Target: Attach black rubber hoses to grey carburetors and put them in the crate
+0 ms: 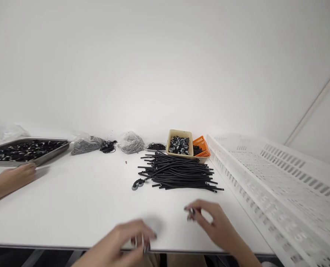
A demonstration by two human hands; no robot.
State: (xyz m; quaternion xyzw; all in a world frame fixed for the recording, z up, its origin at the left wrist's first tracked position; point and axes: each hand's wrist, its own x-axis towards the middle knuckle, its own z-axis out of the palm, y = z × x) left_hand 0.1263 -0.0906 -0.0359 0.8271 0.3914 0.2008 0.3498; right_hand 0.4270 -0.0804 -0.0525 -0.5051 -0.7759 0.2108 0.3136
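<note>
Near the table's front edge, my left hand (pixel 126 239) is blurred, its fingers curled and slightly apart; whether it holds anything is hard to make out. My right hand (pixel 209 222) is to its right, thumb and index finger closed on a small dark and grey part (pixel 192 211). Beyond both hands lies a pile of black tubes (pixel 178 172). A dark and grey curved piece (pixel 137 184) sits at the pile's left end. A cream bin (pixel 180 133) of black and grey parts stands behind the tubes, beside an orange basket (pixel 201 144) with black pieces.
A large white perforated crate (pixel 265 185) fills the right side. At the left, another person's hand (pixel 21 174) is by a metal tray (pixel 50 156) of dark parts. Clear bags (pixel 131 142) and black loops (pixel 108 146) line the back.
</note>
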